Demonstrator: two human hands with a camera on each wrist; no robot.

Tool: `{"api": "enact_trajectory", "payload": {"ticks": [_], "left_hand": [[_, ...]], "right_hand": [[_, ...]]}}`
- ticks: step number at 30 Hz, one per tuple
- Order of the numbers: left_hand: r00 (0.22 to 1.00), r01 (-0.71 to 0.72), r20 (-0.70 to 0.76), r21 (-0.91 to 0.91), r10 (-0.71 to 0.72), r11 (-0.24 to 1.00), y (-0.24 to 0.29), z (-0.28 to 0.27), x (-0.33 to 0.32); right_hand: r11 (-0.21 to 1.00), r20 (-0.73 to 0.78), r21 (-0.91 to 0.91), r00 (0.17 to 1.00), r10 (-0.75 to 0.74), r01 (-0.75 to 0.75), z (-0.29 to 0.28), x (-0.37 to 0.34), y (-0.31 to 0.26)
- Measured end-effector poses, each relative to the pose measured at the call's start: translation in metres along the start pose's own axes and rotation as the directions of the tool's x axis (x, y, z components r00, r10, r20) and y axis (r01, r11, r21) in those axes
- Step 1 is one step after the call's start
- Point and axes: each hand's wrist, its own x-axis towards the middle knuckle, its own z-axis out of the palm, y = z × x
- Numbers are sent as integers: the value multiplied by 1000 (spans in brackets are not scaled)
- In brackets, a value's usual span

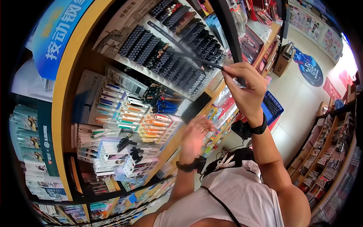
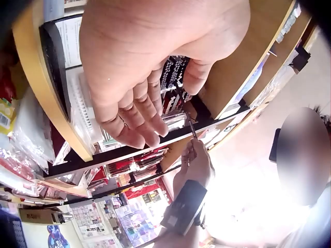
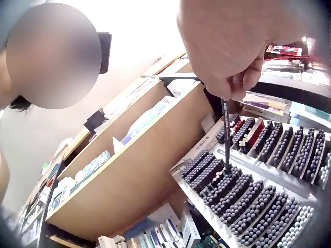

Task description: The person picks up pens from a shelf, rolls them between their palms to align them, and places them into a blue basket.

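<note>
My right hand (image 1: 247,89) pinches one end of a slim dark pencil (image 3: 226,134) between thumb and fingertips. The pencil's other end points down at the rows of a tiered display rack (image 3: 269,175), overlapping the dark pencil ends in the right wrist view. Those rows hold many dark pencils, with a few red and light ones among them. My left hand (image 1: 196,134) hovers beside the shelf's front edge, holding nothing, its fingers loosely bent in the left wrist view (image 2: 139,103). A black box-like item (image 1: 196,107) lies just beyond that hand on the shelf.
White and orange pens (image 1: 155,126) stand in stands left of my left hand. A curved wooden shelf side (image 1: 60,94) bounds the display. Behind my right hand, a blue basket (image 1: 273,108) sits lower down. Another stocked shelf (image 1: 325,159) stands across the aisle.
</note>
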Motion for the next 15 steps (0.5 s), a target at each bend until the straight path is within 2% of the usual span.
{"api": "enact_trajectory", "payload": {"ticks": [9, 11, 15], "left_hand": [[998, -49, -40, -32, 48, 998, 7, -16, -12], [998, -48, -49, -34, 47, 998, 6, -20, -13], [997, -69, -42, -69, 66, 995, 9, -26, -18]], "right_hand": [[974, 136, -128, 976, -168, 186, 21, 13, -13], [960, 133, -180, 973, -191, 213, 27, 19, -19], [958, 99, -149, 967, -234, 247, 35, 32, -23]]}}
